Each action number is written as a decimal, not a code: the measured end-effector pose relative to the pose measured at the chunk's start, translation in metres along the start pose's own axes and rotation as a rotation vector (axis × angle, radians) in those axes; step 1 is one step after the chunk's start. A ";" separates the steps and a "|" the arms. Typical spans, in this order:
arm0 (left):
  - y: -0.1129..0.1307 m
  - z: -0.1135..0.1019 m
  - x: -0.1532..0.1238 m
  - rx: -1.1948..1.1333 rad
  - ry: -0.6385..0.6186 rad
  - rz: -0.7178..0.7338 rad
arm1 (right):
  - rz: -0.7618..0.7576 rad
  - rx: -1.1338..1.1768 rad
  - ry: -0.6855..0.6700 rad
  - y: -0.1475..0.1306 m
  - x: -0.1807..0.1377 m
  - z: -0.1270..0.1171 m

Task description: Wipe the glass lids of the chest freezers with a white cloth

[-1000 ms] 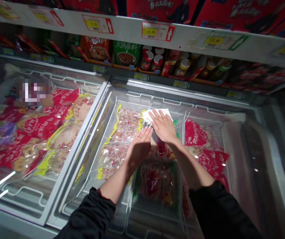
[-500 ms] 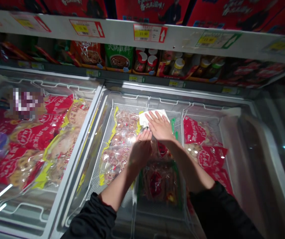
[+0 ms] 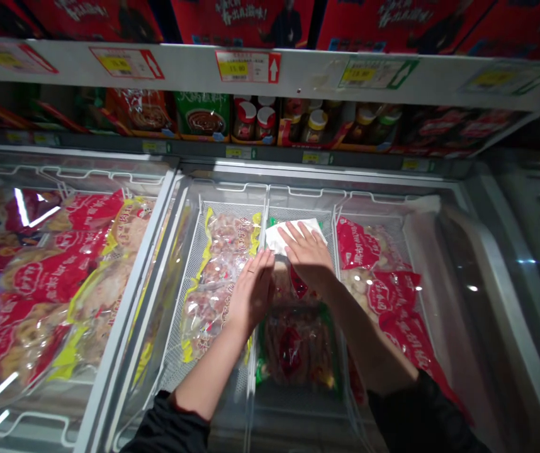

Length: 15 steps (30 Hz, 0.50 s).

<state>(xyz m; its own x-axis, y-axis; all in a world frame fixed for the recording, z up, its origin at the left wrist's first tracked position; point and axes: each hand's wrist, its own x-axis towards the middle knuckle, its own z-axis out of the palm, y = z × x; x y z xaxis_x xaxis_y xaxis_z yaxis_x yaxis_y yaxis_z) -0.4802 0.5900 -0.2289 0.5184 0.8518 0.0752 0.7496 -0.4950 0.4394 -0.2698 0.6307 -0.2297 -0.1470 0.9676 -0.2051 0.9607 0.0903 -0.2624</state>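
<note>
My right hand (image 3: 308,251) lies flat with its fingers spread on a white cloth or paper wipe (image 3: 275,241), which appears to rest on the glass of a chest freezer. Beside it on the left, my left hand (image 3: 251,286) has its fingers stretched out, the tips near the wipe's lower left corner; its thumb is mostly hidden. Below the hands, a wire basket holds clear packs with red labels (image 3: 290,352). To the left are yellow-edged frozen food bags (image 3: 208,308), and to the right red frozen food bags (image 3: 395,292).
A neighbouring freezer's frame (image 3: 123,314) runs along the left, with red bags (image 3: 38,277) inside. Behind, a shelf edge (image 3: 308,78) with price tags overhangs jars (image 3: 315,126) and a green packet (image 3: 202,116). Red boxes (image 3: 246,22) stand above.
The view has swung slightly right. My left hand has drawn a little apart from the right hand. The wipe, under my right hand, sits slightly farther right over the baskets.
</note>
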 end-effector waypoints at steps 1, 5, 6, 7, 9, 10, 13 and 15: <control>0.000 -0.002 0.000 -0.007 -0.011 -0.008 | -0.020 0.008 -0.005 0.005 0.007 -0.004; 0.001 -0.007 0.001 0.088 -0.111 -0.005 | 0.031 0.049 -0.002 0.049 0.025 -0.027; 0.002 -0.008 0.002 0.118 -0.121 -0.003 | 0.070 0.047 0.000 0.059 0.021 -0.030; 0.003 -0.008 0.003 0.143 -0.120 -0.005 | 0.112 0.043 0.002 0.066 0.015 -0.030; 0.005 -0.007 0.004 0.177 -0.106 -0.012 | 0.180 0.033 0.007 0.069 -0.004 -0.025; 0.006 -0.007 0.005 0.191 -0.101 -0.013 | 0.195 0.031 0.021 0.065 -0.014 -0.020; 0.007 -0.006 0.006 0.222 -0.097 -0.010 | 0.138 0.015 0.082 0.042 -0.026 -0.008; 0.007 -0.006 0.006 0.228 -0.094 -0.006 | 0.075 0.007 0.088 0.033 -0.017 -0.008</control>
<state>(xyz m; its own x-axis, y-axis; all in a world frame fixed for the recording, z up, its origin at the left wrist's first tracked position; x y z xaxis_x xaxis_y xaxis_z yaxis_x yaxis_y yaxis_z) -0.4747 0.5924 -0.2201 0.5417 0.8404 -0.0151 0.8207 -0.5250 0.2253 -0.2334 0.6188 -0.2272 -0.0528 0.9886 -0.1411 0.9665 0.0150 -0.2564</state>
